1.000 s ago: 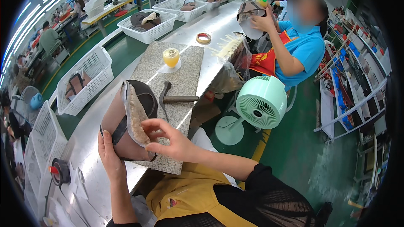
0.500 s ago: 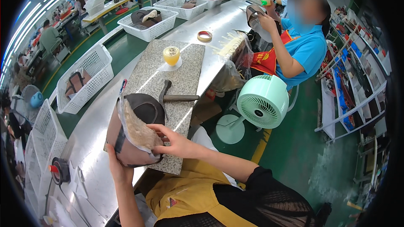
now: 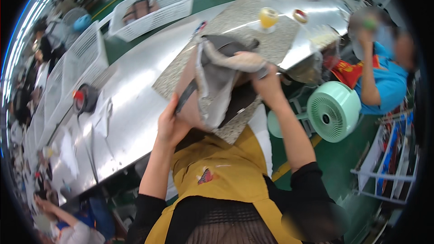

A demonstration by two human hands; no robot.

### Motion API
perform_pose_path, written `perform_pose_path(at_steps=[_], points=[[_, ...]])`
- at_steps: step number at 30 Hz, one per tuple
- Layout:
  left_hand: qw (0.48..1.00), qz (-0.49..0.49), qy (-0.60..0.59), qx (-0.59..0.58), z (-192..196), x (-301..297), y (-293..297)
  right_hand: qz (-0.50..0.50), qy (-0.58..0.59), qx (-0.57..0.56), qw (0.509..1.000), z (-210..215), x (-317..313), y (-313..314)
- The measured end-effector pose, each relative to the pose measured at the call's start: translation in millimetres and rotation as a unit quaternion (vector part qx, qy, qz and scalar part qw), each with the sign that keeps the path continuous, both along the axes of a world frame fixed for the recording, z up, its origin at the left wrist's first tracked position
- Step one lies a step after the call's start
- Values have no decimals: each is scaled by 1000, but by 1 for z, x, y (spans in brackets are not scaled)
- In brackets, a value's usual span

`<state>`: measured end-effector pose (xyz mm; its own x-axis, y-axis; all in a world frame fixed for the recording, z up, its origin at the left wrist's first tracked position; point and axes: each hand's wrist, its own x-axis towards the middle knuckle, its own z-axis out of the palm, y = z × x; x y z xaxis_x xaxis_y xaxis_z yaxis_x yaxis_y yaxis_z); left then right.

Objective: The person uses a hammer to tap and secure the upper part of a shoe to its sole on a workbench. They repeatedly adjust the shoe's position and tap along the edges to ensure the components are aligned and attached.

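Where shoe pieces [image 3: 141, 10] lie: white basket [image 3: 156, 1].

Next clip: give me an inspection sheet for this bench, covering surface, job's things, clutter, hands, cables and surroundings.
Surface: shiny metal bench with a speckled stone slab on it.
Job's things: grey shoe upper, held up above the slab.
Clutter: yellow cup, tape roll, black-and-red tool.
Hands: left hand grips the upper from below; right hand grips its top edge.
Cables: thin cord running from the tool.
Surroundings: white baskets, green fan, co-worker in blue.
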<state>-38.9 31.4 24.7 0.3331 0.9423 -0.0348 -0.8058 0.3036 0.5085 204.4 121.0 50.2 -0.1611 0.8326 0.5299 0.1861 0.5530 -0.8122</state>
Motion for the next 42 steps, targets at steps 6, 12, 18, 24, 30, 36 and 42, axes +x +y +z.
perform_pose_path(at_steps=[6,12,18,24,30,36,42], points=[[987,-46,-149,48,-22,-13,5,47,194,-330,922,-7,20,10],[993,44,-20,-106,-20,-5,-9,13,60,-286,956,-6,19,-3],[948,93,219,-212,-7,-41,19,12,27,-251,967,-35,20,10],[528,310,740,277,48,-42,34,1,-39,-222,974,-43,16,-12],[376,14,840,392,42,46,31,14,2,-218,976,-32,10,-9],[317,-41,736,597,24,42,5,-25,25,-208,977,-50,30,-1],[515,-71,702,487,65,19,-20,-40,-2,-240,970,-42,26,-16]])
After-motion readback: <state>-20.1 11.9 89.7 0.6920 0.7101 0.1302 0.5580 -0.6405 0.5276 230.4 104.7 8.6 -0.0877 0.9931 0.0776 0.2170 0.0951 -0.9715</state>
